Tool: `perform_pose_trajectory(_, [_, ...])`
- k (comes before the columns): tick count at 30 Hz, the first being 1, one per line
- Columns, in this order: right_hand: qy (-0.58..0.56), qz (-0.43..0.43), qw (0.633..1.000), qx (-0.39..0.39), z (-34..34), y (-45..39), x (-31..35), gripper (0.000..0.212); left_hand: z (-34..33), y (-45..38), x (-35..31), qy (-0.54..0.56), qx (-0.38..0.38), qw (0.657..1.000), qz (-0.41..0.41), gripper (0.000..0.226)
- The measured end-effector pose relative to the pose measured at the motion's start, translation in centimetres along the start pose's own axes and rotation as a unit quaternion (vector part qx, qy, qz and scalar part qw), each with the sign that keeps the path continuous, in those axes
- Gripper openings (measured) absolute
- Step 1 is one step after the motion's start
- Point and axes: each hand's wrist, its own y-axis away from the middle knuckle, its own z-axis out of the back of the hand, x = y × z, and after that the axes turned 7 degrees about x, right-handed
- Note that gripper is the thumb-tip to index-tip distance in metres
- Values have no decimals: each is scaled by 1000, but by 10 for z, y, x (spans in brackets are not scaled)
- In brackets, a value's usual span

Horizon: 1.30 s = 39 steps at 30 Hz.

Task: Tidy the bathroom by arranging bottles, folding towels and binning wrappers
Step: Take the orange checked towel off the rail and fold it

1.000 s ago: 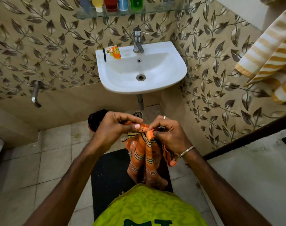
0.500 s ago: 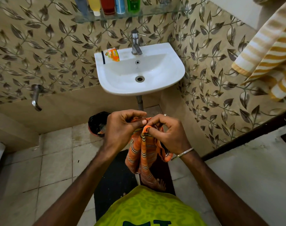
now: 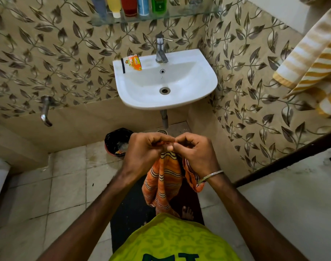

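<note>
Both hands together in front of the chest, left hand [image 3: 144, 153] and right hand [image 3: 196, 155] pinching the top edge of an orange striped towel [image 3: 163, 182], which hangs down over a dark floor mat [image 3: 128, 210]. Orange wrapper [image 3: 134, 62] lying on the back left rim of the white sink [image 3: 202, 76]. Black bin [image 3: 116, 143] on the floor beneath. Bottles [image 3: 129, 5] lined up on the glass shelf [image 3: 189, 13] above.

We hold both arms stretched forward and angled inward, so our hands meet at the middle. Our left hand [image 3: 144, 154] is curled, knuckles up, fingers pinched closed on the orange striped towel [image 3: 165, 182]. Our right hand [image 3: 195, 154] mirrors it, fingertips touching the left's, thumb pressed in, gripping the same cloth at its top edge.
</note>
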Motion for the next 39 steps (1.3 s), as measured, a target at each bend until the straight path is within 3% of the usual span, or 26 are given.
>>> perform_pose_trajectory(8, [64, -39, 997, 33, -6, 8, -15, 17, 1, -4, 2, -20, -60, 998, -12, 17])
perform_pose_trajectory(13, [136, -97, 984, 57, -3, 17, -48, 12, 15, -11, -10, 10, -84, 996, -23, 20])
perform_pose_trajectory(18, [169, -176, 967, 67, 21, 23, -76, 25, 39, -17, -9, 13, -114, 993, -37, 17])
perform_pose_trajectory(26, [272, -167, 946, 63, 74, 11, -70, 20, 57, -19, 11, -9, -123, 992, -31, 19])
perform_pose_trajectory(28, [289, -145, 946, 34, 88, 1, -64, 32, 63, -19, 17, -25, -121, 992, -30, 21])
perform_pose_trajectory(32, [352, -100, 930, 44, 113, -22, -43, 85, 73, -19, 30, -91, -101, 990, -29, 27])
perform_pose_trajectory(33, [388, -98, 915, 52, 117, -29, -37, 84, 74, -20, 33, -106, -95, 989, -31, 28])
perform_pose_trajectory(36, [441, -102, 888, 75, 124, -46, -12, 37, 76, -24, 40, -180, -88, 978, -51, 30])
perform_pose_trajectory(39, [467, -116, 857, 185, 133, -55, 19, 12, 78, -30, 45, -269, -77, 958, -67, 35])
